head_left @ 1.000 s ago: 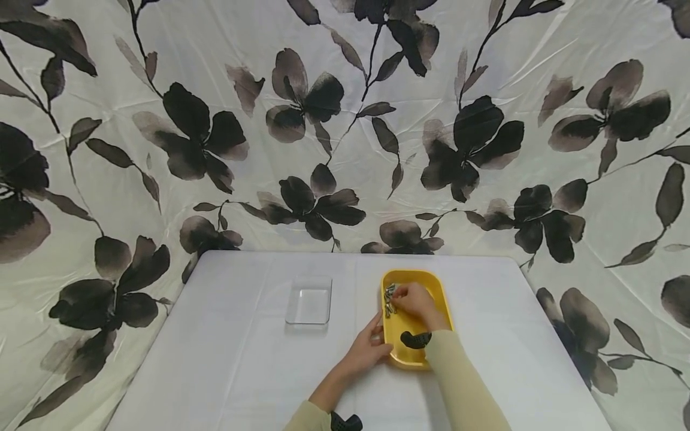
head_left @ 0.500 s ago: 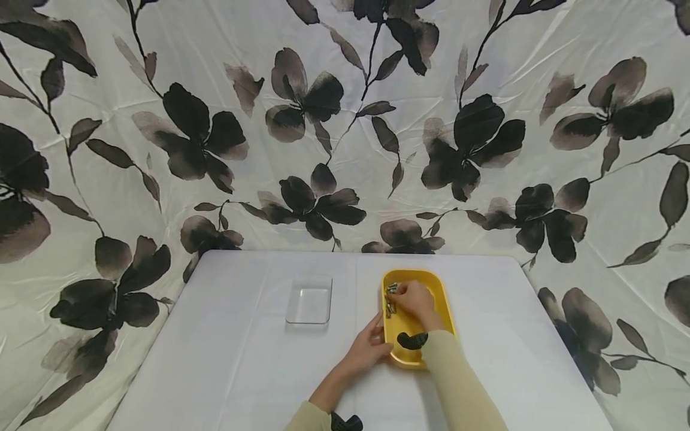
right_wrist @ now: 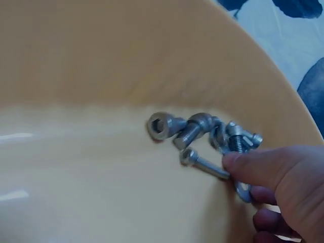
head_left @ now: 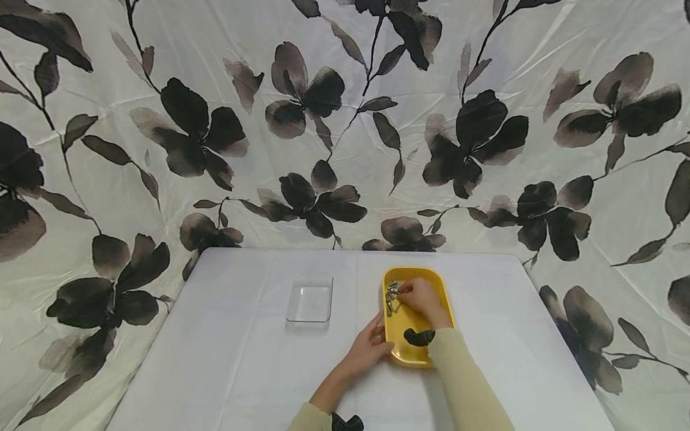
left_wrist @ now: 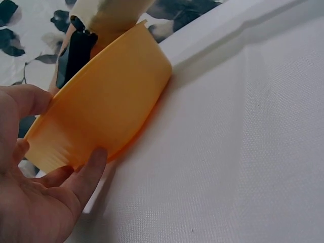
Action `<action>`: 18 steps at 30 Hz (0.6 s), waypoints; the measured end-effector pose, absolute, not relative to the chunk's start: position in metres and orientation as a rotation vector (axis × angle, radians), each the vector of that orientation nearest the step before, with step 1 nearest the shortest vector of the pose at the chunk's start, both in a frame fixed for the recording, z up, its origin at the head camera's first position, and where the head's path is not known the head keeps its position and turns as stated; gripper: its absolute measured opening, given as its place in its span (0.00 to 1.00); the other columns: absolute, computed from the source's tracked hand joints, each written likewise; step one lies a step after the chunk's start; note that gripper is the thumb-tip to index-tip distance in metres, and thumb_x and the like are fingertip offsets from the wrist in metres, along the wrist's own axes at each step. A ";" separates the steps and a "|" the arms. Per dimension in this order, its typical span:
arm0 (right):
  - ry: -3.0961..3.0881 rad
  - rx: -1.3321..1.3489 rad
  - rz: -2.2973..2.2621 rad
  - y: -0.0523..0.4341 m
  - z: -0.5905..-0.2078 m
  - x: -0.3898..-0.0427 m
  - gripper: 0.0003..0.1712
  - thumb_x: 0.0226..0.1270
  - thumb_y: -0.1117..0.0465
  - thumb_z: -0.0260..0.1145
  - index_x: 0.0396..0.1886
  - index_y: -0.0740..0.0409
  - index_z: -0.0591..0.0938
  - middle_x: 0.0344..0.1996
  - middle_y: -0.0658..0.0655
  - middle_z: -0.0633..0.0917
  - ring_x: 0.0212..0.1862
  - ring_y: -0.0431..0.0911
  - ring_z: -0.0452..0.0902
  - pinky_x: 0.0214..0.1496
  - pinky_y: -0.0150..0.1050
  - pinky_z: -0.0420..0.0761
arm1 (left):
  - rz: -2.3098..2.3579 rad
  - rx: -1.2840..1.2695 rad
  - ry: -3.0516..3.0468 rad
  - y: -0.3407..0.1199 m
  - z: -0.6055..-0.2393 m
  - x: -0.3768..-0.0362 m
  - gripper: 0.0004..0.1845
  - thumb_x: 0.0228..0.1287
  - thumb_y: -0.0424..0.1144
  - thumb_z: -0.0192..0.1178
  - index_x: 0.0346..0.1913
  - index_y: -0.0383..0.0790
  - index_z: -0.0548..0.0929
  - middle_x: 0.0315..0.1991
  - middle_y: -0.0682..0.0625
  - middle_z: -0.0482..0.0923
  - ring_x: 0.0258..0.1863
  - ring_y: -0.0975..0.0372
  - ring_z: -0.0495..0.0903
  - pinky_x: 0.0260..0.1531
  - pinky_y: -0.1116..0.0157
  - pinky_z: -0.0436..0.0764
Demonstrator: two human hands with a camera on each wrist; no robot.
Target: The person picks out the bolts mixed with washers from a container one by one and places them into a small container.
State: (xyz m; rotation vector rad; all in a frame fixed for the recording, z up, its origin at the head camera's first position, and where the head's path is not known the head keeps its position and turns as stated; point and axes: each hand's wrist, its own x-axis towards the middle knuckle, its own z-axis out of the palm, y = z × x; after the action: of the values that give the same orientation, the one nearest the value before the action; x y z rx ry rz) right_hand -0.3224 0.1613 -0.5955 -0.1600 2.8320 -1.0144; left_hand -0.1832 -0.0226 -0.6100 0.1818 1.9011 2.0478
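A yellow tray point(head_left: 404, 353) holds several socket-head bolts point(right_wrist: 202, 164) and other small metal pieces, bunched by its left wall. My right hand point(head_left: 422, 296) reaches inside. Its thumb and fingers pinch a small metal piece point(right_wrist: 244, 192) with a rounded end, mostly hidden by the thumb; its exact kind is unclear. One bolt lies against the thumb tip. My left hand point(head_left: 366, 350) rests against the tray's outer left side, fingers fairly straight; in the left wrist view its fingertips point(left_wrist: 98, 157) touch the yellow wall.
A clear square plastic box point(head_left: 309, 304) stands left of the tray on the white-covered table point(head_left: 242, 359). Behind the table hangs a white cloth point(head_left: 399, 161) with dark flower prints. Black bands point(head_left: 419, 337) sit on both wrists.
My right hand has shifted slightly right among the metal pieces, and some of these lie differently. My left hand stays against the tray. The head view has tilted a little.
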 end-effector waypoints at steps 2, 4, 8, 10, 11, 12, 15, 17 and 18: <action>2.844 -0.180 -0.986 0.162 -0.592 -0.324 0.08 0.56 0.57 0.75 0.35 0.54 0.90 0.32 0.51 0.87 0.33 0.45 0.77 0.41 0.41 0.81 | 2.050 0.174 1.895 -0.022 -0.610 -0.185 0.43 0.64 0.33 0.61 0.77 0.49 0.52 0.64 0.34 0.66 0.56 0.48 0.76 0.45 0.60 0.83; 2.840 -0.172 -0.967 0.162 -0.592 -0.325 0.09 0.57 0.56 0.75 0.36 0.53 0.90 0.33 0.50 0.87 0.34 0.44 0.77 0.42 0.41 0.81 | 2.054 0.169 1.887 -0.022 -0.610 -0.187 0.43 0.63 0.33 0.62 0.77 0.50 0.53 0.64 0.34 0.66 0.56 0.49 0.76 0.45 0.60 0.83; 2.817 -0.117 -1.000 0.160 -0.595 -0.326 0.07 0.59 0.57 0.74 0.36 0.53 0.90 0.34 0.50 0.87 0.35 0.44 0.77 0.43 0.41 0.81 | 2.070 0.165 1.856 -0.023 -0.611 -0.186 0.43 0.64 0.33 0.62 0.77 0.51 0.53 0.65 0.35 0.65 0.57 0.48 0.75 0.46 0.61 0.83; 2.810 -0.112 -1.035 0.161 -0.597 -0.325 0.07 0.60 0.57 0.73 0.36 0.54 0.90 0.34 0.51 0.87 0.35 0.44 0.77 0.42 0.40 0.81 | 2.077 0.172 1.856 -0.022 -0.612 -0.185 0.42 0.64 0.33 0.61 0.77 0.50 0.52 0.65 0.34 0.65 0.57 0.48 0.75 0.46 0.60 0.82; 2.811 -0.121 -1.039 0.162 -0.598 -0.325 0.07 0.60 0.58 0.73 0.35 0.54 0.90 0.34 0.51 0.87 0.34 0.45 0.77 0.42 0.40 0.81 | 2.072 0.163 1.857 -0.022 -0.612 -0.185 0.42 0.64 0.34 0.62 0.77 0.51 0.53 0.65 0.35 0.65 0.57 0.49 0.75 0.46 0.61 0.82; 2.811 -0.130 -1.042 0.163 -0.599 -0.324 0.06 0.60 0.58 0.73 0.35 0.55 0.90 0.33 0.51 0.86 0.34 0.45 0.76 0.41 0.40 0.81 | 2.068 0.156 1.858 -0.022 -0.612 -0.185 0.42 0.64 0.34 0.62 0.77 0.51 0.53 0.65 0.35 0.65 0.56 0.49 0.76 0.46 0.61 0.83; 2.812 -0.158 -1.049 0.164 -0.599 -0.324 0.06 0.59 0.58 0.73 0.34 0.55 0.90 0.32 0.50 0.86 0.33 0.44 0.76 0.39 0.38 0.80 | 2.047 0.142 1.861 -0.022 -0.612 -0.184 0.42 0.65 0.35 0.62 0.77 0.52 0.53 0.65 0.36 0.65 0.55 0.52 0.76 0.46 0.61 0.83; 2.812 -0.173 -1.068 0.165 -0.599 -0.324 0.06 0.58 0.58 0.74 0.33 0.55 0.90 0.31 0.50 0.86 0.32 0.44 0.76 0.38 0.37 0.80 | 2.044 0.143 1.866 -0.023 -0.612 -0.184 0.42 0.65 0.36 0.62 0.77 0.52 0.53 0.65 0.37 0.65 0.55 0.53 0.77 0.45 0.61 0.83; 2.807 -0.174 -1.086 0.165 -0.598 -0.324 0.06 0.58 0.59 0.74 0.33 0.55 0.90 0.31 0.50 0.86 0.32 0.44 0.76 0.37 0.37 0.80 | 2.044 0.143 1.872 -0.024 -0.611 -0.184 0.42 0.65 0.36 0.62 0.77 0.52 0.53 0.65 0.37 0.65 0.54 0.53 0.77 0.45 0.61 0.83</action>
State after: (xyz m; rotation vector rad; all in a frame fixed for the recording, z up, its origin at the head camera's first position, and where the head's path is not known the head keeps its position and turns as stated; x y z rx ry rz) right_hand -0.3239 0.1648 -0.5980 -0.1742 2.8066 -1.0863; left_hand -0.1843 -0.0238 -0.6115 0.1434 1.8717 2.0441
